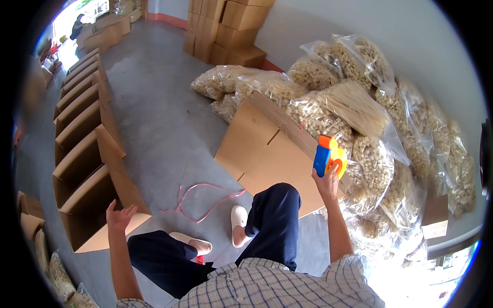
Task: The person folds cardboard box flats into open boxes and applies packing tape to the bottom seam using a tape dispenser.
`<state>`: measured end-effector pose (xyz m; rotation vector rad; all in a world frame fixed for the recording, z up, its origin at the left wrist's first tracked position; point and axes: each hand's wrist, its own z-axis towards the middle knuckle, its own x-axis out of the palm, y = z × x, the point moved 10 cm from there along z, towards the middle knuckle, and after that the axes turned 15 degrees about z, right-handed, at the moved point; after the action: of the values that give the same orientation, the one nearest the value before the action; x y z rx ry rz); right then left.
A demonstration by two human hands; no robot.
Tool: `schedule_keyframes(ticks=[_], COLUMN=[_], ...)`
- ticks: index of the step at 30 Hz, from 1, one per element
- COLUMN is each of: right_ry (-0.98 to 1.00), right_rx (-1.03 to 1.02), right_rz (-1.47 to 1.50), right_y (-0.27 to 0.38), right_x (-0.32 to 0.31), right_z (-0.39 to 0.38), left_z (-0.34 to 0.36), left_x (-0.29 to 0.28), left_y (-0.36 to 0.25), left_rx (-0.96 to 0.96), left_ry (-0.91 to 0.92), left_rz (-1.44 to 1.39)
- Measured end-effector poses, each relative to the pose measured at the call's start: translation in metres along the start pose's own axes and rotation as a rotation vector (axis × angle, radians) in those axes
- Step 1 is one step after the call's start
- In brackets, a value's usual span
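Note:
My right hand [328, 182] is closed around a tape dispenser [335, 155] in blue, yellow and orange, raised over the right side of a stack of flattened cardboard boxes [257, 149]. My left hand [120, 216] holds nothing, its fingers apart. It hovers by the nearest open cardboard box [95, 205], over that box's right side; whether it touches the cardboard I cannot tell. This box is the front one in a row of several open cardboard boxes [82, 115] reaching away on the left. The boxes' insides are mostly dark.
Clear plastic bags [359, 118] full of pale pieces pile up along the right wall. Closed cartons [226, 31] stand stacked at the back. A loop of pink strap [197, 219] lies on the grey floor [154, 102] before my feet. More filled bags [61, 272] sit at lower left.

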<state>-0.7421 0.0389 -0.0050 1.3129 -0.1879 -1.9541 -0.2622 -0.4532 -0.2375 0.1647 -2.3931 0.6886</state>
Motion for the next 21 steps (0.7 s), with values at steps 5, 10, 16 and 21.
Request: schedule_keyframes(ticks=[5, 10, 16, 21], right_ry=[0.133, 0.126, 0.079, 0.103], right_rx=[0.08, 0.004, -0.114, 0.009], right_rz=[-0.216, -0.195, -0.198, -0.224], right_y=[-0.071, -0.053, -0.032, -0.01], right_x=[0.031, 0.051, 0.029, 0.017], right_z=[-0.006, -0.02, -0.046, -0.08], left_z=[0.03, 0.034, 0.028, -0.054], left_x=[0.072, 0.163, 0.295, 0.424], left_y=[0.062, 0.112, 0.183, 0.242], left_rx=[-0.032, 0.57, 0.609, 1.493], left_ry=[0.125, 0.637, 0.423, 0.748], left_rz=[0.336, 1.418, 1.444, 1.852])
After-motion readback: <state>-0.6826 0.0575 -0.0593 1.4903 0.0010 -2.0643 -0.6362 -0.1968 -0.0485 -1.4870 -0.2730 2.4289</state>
